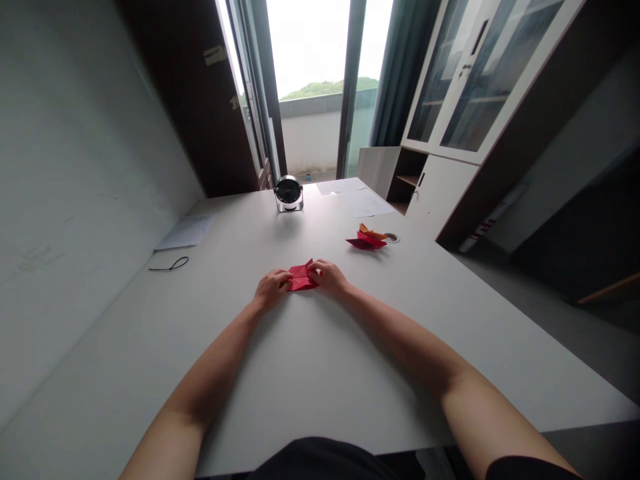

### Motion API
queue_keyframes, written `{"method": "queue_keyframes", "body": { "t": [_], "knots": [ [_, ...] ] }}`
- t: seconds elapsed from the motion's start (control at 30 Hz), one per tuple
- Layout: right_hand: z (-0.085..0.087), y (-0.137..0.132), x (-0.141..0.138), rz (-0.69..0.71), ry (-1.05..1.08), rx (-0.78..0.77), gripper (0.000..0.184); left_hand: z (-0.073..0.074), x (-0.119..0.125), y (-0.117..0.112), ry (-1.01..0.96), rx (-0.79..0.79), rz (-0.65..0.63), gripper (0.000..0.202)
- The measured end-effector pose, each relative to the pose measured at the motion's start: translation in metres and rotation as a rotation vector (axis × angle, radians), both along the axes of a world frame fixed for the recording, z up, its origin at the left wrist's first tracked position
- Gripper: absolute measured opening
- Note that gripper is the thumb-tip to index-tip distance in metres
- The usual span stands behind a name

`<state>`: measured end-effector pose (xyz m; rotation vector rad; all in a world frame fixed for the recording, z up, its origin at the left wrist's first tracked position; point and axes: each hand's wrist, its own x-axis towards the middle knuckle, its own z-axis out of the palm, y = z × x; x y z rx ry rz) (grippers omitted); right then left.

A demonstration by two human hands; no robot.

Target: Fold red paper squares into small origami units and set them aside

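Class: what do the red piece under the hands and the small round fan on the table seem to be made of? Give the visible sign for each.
Red piece: thin matte paper, going by its sharp creases and flat folded flaps. Fan: probably polished metal or chromed plastic, since its rim glints in the window light. Its dark face is too small to judge.

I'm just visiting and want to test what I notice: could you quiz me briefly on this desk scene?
1. True or false: the left hand and right hand both touch the folded red paper piece.
2. The round black-and-silver desk fan stands: A) beyond the hands, B) beside the elbows, C) on the floor?
3. Besides red, which colour shows in the small folded-paper pile on the white table?
Key: 1 true; 2 A; 3 orange.
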<state>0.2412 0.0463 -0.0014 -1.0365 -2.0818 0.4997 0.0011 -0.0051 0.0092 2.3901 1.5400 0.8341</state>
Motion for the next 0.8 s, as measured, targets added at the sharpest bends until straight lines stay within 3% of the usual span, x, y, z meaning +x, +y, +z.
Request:
{"method": "queue_keyframes", "body": {
  "t": [0.1, 0.23, 0.33, 0.53, 0.67, 0.8],
  "knots": [
    [0.001, 0.000, 0.001, 0.000, -0.001, 0.004, 0.011, -0.003, 0.002, 0.002, 0.052, -0.038, -0.131, 0.033],
    [0.000, 0.001, 0.001, 0.011, 0.021, -0.018, 0.015, -0.012, 0.001, 0.008, 0.019, -0.088, -0.198, 0.040],
    [-0.003, 0.003, 0.002, 0.020, 0.079, -0.063, 0.021, -0.019, 0.000, 0.010, -0.098, -0.071, -0.138, 0.044],
    [-0.003, 0.008, 0.001, 0.065, 0.387, -0.251, 0.022, -0.019, -0.003, 0.012, -0.297, -0.064, -0.025, 0.074],
    [0.000, 0.008, 0.001, 0.151, 0.634, -0.434, 0.026, -0.021, -0.004, 0.013, -0.556, -0.202, -0.035, 0.069],
    [0.004, 0.005, 0.002, 0.193, 0.651, -0.501, 0.034, -0.023, -0.002, 0.014, -0.866, -0.370, -0.121, 0.065]
  ]
}}
